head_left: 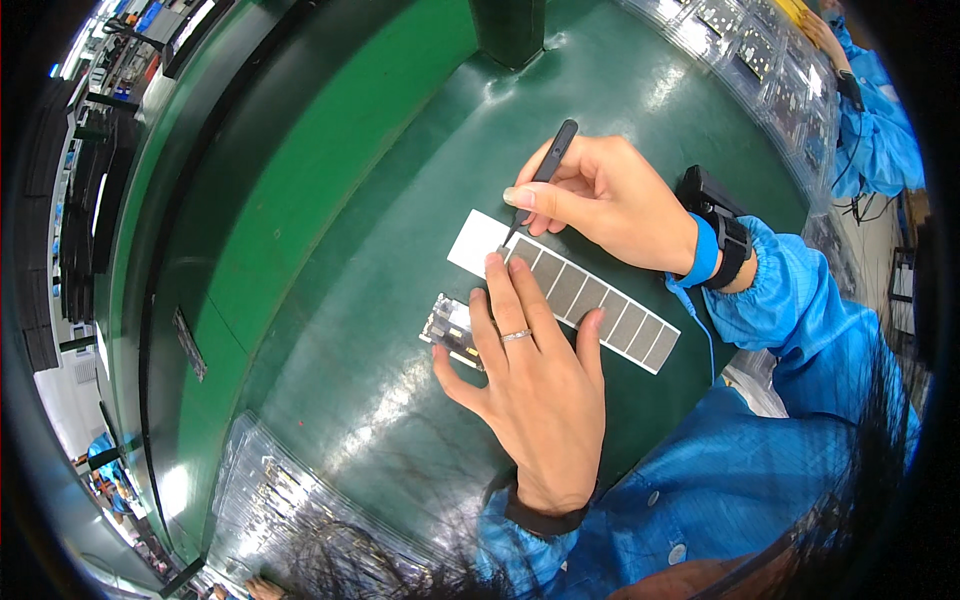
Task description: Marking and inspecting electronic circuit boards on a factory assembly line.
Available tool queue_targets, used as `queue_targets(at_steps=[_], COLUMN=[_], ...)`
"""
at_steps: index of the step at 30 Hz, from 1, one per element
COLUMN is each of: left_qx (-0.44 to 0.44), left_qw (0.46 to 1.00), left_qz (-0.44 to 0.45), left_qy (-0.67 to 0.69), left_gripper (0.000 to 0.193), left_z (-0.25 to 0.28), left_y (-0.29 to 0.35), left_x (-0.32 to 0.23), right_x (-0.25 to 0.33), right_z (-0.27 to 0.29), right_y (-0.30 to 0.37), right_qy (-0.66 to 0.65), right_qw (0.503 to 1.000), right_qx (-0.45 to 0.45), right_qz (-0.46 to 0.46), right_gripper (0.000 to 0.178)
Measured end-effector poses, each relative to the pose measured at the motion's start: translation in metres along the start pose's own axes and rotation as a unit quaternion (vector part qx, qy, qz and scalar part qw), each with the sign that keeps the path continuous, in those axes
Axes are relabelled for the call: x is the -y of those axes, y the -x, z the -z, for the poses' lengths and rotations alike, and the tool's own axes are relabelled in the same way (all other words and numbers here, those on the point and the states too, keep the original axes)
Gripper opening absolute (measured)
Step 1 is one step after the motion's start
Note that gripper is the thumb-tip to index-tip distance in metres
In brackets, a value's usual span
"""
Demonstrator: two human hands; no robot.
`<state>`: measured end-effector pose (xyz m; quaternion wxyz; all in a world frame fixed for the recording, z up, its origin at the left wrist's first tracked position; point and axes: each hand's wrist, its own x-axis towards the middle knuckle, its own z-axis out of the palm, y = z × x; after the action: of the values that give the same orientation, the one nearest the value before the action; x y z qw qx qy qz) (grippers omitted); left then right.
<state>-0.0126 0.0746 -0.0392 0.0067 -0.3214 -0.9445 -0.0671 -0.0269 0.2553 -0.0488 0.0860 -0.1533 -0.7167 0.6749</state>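
My right hand (610, 205) grips black tweezers (556, 152) between thumb and fingers, their tips pointing down at a white strip (478, 240) that bears a row of grey rectangular stickers (597, 298). The tips meet the strip near the end of the row, beside its blank white part. My left hand (540, 400) is spread palm down, with fingertips on the strip close to the tweezer tips. Partly under its outer fingers lies a small flat metal part (450, 328) with dark and yellowish patches. The left hand hides some of the strip and part of the metal piece.
The green tabletop (370, 250) carries a clear tray of parts (270, 495) at the lower left and clear trays (745, 50) at the upper right. A dark post (508, 30) stands at the far side. Another person's blue sleeve (880, 120) shows at right.
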Motion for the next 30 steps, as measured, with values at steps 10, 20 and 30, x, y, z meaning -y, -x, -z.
queue_targets(at_steps=[10, 20, 30], left_qx=[-0.003, 0.043, 0.038], left_qw=[0.993, 0.989, 0.988], left_qz=[-0.011, 0.060, 0.069], left_qy=[0.120, 0.127, 0.130], left_gripper=[0.078, 0.082, 0.080], left_z=[0.018, 0.018, 0.019], left_y=[0.031, 0.059, 0.056], left_x=[0.008, 0.012, 0.008], right_x=[0.002, 0.006, 0.009], right_z=[-0.012, -0.053, -0.052], right_y=[0.008, 0.027, 0.032], right_qy=[-0.054, -0.053, -0.036], right_qw=[0.998, 0.996, 0.997], right_qx=[0.011, 0.072, 0.064], right_qz=[-0.010, -0.029, -0.024], right_gripper=[0.025, 0.020, 0.018])
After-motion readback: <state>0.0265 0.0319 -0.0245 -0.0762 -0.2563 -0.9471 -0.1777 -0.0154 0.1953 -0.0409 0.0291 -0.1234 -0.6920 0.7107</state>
